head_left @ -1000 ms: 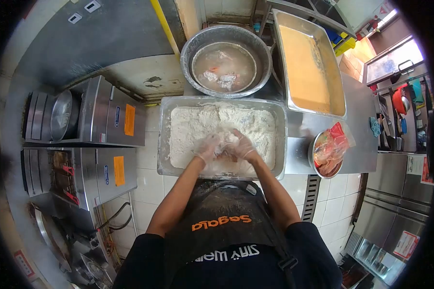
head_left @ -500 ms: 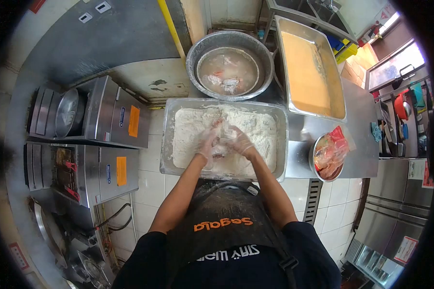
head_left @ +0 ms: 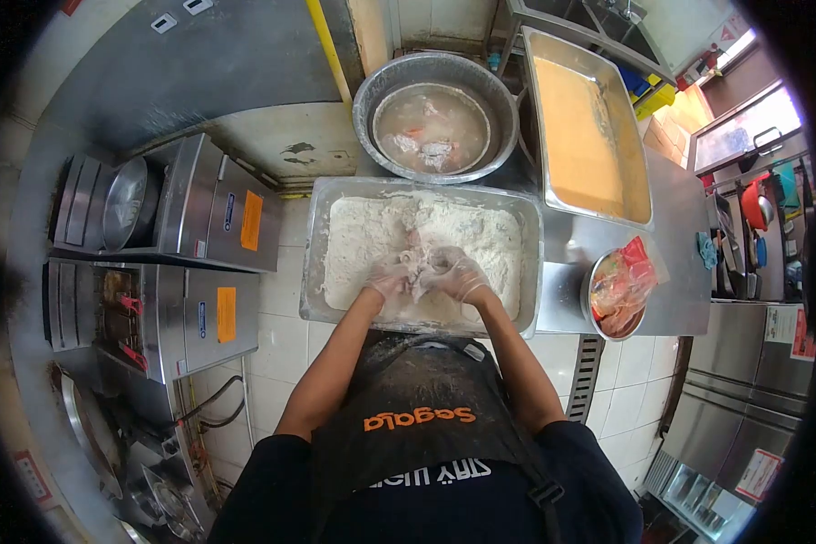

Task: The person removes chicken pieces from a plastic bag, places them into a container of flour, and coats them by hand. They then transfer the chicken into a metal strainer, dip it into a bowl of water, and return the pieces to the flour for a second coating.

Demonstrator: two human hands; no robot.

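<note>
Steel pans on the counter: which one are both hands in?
The flour tray nearest the person: left hand and right hand are in its flour. The other tray holds orange mixture; the round basin, cloudy liquid.

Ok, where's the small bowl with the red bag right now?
In the head view, the small bowl sits on the steel counter, right of the flour tray and below the batter tray.

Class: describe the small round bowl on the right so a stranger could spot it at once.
Start at the big flour tray in the middle. Just right of it, on the steel counter, by the near end of the long orange-filled tray, sits the small bowl. It alone holds a crumpled red-and-clear plastic bag.
</note>
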